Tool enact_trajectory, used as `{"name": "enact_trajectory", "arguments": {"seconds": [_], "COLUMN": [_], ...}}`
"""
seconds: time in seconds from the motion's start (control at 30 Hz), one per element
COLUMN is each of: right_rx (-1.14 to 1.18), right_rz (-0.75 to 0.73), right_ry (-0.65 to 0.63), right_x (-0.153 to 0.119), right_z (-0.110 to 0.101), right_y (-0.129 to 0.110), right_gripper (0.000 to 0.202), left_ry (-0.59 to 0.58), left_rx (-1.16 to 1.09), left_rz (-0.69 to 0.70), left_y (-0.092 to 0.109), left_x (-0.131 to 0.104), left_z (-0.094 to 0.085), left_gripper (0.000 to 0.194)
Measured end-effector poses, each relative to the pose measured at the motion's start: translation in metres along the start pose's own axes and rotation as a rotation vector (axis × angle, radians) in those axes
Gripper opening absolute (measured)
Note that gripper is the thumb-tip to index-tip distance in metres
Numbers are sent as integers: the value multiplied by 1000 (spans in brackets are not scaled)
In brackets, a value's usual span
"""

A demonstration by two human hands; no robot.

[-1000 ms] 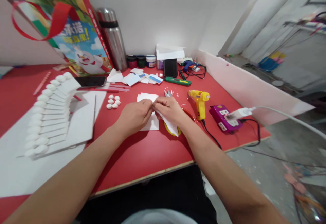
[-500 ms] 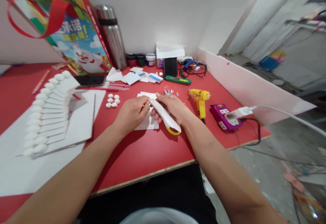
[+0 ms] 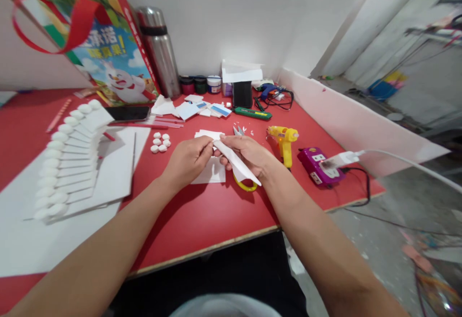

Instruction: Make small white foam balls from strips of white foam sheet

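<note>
Above the middle of the red table (image 3: 202, 221), my right hand (image 3: 249, 156) holds a long white foam strip (image 3: 236, 161) that slants down to the right. My left hand (image 3: 187, 160) pinches the strip's upper left end. Beneath both hands lie white foam sheets (image 3: 211, 172). Yellow-handled scissors (image 3: 245, 184) rest on the table under my right hand, blades pointing away.
A yellow glue gun (image 3: 284, 141) and a purple power strip (image 3: 319, 165) stand to the right. Small white balls (image 3: 160, 143) lie left of my hands. A white foam construction with rows of balls (image 3: 68, 158) fills the left side. A phone, thermos, paint jars and gift bag line the back.
My right hand has turned the white strip from hanging under the hand to lying across its fingers, slanting down to the right. My left hand stays pinched at its upper end.
</note>
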State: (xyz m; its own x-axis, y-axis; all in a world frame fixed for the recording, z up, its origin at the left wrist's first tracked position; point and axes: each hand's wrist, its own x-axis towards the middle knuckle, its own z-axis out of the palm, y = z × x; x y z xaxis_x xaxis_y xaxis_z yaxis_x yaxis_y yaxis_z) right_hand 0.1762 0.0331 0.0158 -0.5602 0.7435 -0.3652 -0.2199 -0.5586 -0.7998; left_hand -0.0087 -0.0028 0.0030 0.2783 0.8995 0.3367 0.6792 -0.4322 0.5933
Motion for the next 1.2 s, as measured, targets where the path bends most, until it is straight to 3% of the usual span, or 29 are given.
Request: {"name": "enact_trajectory", "arguments": {"seconds": [0.27,0.57,0.8,0.97,1.2], "right_rx": [5,-47,-269,-211,-254], "right_rz": [-23,-110,-327,-212,-310], "right_ry": [-16,-1,180,155,226], "right_x": [2,5,8,6,7], "right_z": [-2,-4,3,3,8], "right_y": [3,6,13,11,16], "right_gripper": [9,12,14,15,13], "left_ry": [2,-12,-41,-10,-17], "left_rx": [-36,-74,-10,4,274], "left_rz": [-4,-62,-61,-94,-34], "left_y": [2,3,5,4,7], "left_x": [0,-1,0,0,-2], "left_z": [1,1,6,5,11], "left_gripper": [27,27,30,29,28]}}
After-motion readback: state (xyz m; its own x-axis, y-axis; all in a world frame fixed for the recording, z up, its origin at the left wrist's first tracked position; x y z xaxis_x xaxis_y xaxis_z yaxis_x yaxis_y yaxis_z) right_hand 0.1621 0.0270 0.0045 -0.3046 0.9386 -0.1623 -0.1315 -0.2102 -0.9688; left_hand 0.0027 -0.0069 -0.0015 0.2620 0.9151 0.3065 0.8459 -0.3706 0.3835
